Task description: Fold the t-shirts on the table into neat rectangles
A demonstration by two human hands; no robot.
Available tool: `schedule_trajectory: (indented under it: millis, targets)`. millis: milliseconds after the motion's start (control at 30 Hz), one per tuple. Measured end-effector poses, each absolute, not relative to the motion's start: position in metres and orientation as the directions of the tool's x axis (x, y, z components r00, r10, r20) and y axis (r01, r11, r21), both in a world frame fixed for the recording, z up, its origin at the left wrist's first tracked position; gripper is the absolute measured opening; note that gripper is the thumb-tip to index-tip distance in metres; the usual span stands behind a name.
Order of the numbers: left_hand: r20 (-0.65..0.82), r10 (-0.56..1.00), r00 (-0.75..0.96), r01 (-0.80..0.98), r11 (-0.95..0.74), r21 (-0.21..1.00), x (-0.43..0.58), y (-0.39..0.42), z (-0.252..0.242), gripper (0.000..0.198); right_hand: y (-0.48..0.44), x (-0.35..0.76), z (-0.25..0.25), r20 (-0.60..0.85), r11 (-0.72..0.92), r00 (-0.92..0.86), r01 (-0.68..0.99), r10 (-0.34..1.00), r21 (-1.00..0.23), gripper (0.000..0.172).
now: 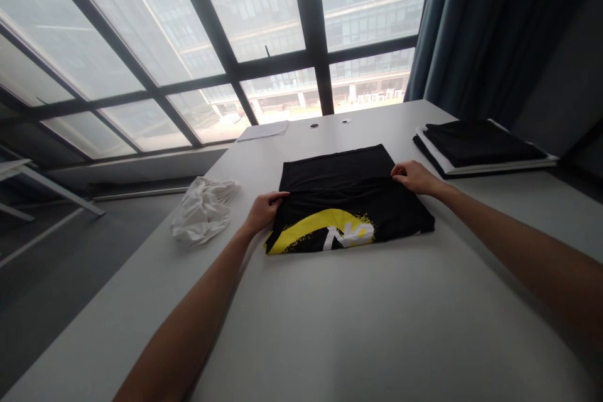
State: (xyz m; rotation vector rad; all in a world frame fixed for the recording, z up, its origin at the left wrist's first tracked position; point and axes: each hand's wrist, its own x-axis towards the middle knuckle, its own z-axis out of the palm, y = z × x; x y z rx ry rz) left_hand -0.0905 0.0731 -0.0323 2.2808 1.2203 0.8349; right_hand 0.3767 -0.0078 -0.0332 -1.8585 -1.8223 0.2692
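Observation:
A black T-shirt [339,169] with a yellow and white print lies partly folded on the white table [367,314]. A crease runs across it from side to side, with the print on the nearer part. At the left end of that crease, my left hand [265,210] pinches the cloth edge between thumb and fingers. My right hand [414,177] grips the cloth at the opposite end, its fingers curled closed. Both forearms reach in from the bottom of the view.
Crumpled white cloth [202,208] lies near the table's left edge. A stack of folded black and white garments [485,144] sits at the right. Papers [264,130] lie at the far left corner, beside two round cable holes. Windows [254,6] and a dark curtain [471,25] stand behind.

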Motion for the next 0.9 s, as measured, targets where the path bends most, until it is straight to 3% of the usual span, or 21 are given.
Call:
schedule_trajectory:
  millis: [167,233,333,433,533,700,900]
  targets:
    - [0.328,0.811,0.484,0.624,-0.583,0.52,-0.093,0.073,-0.036,0.034,-0.011,0.371,-0.034,0.155,-0.024,0.098,0.908,0.983,-0.419,0.015]
    - [0.369,0.782,0.502,0.655,-0.623,0.428,-0.091,0.07,-0.031,0.033,-0.018,0.361,-0.03,0.161,-0.082,0.138,0.947,0.977,-0.31,0.018]
    - [0.394,0.743,0.541,0.693,-0.659,0.292,-0.073,0.057,-0.019,0.038,-0.029,0.332,-0.022,0.279,-0.122,0.162,0.98,0.946,-0.156,0.032]
    - [0.335,0.723,0.604,0.69,-0.685,0.233,-0.038,0.037,-0.015,0.047,-0.033,0.29,-0.02,0.325,-0.005,0.063,0.984,0.944,-0.177,0.043]
    - [0.23,0.751,0.62,0.726,-0.659,0.195,-0.007,0.02,-0.026,0.055,-0.032,0.256,-0.031,0.253,0.077,-0.017,0.97,0.967,-0.232,0.054]
    - [0.081,0.788,0.611,0.771,-0.615,0.167,-0.001,0.014,-0.051,0.064,-0.029,0.262,-0.061,0.13,0.026,0.005,0.97,0.992,-0.24,0.066]
    - [0.066,0.787,0.613,0.77,-0.614,0.172,-0.006,0.017,-0.051,0.067,-0.033,0.296,-0.067,0.129,-0.007,0.034,0.979,0.991,-0.204,0.065]
